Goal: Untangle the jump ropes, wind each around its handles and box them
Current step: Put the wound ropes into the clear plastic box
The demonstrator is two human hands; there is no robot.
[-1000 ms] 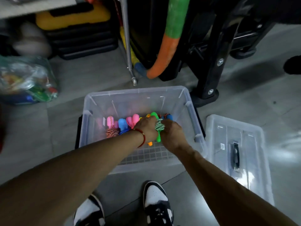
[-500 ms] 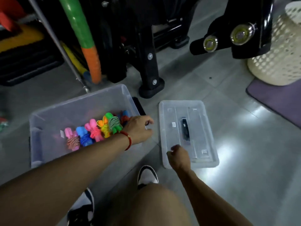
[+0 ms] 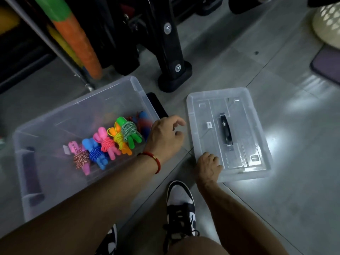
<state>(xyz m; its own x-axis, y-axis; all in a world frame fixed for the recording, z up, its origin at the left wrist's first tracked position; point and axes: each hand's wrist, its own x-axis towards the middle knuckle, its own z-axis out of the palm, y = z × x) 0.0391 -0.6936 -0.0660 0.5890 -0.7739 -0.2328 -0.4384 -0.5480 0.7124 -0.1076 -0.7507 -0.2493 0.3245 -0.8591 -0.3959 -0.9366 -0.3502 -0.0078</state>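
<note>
Since half a second ago the right hand has reached the near-left corner of the lid, where before it hung just short of it; the left hand has barely shifted.

Head view: the right hand's fingers curl over the lid's corner edge, holding it. The lid lies upside down on the grey floor, right of centre in the frame, its black handle showing through the clear plastic. The left hand hovers between the lid and the clear box, at the box's right rim, fingers loosely spread and holding nothing; a red bracelet circles its wrist. The wound jump ropes lie in a row inside the box, left of centre: pink, blue, pink, yellow-orange, green, and one more partly hidden behind the left hand. A black-and-white shoe stands at the bottom centre. Black equipment legs and an orange-green padded bar fill the upper left.
</note>
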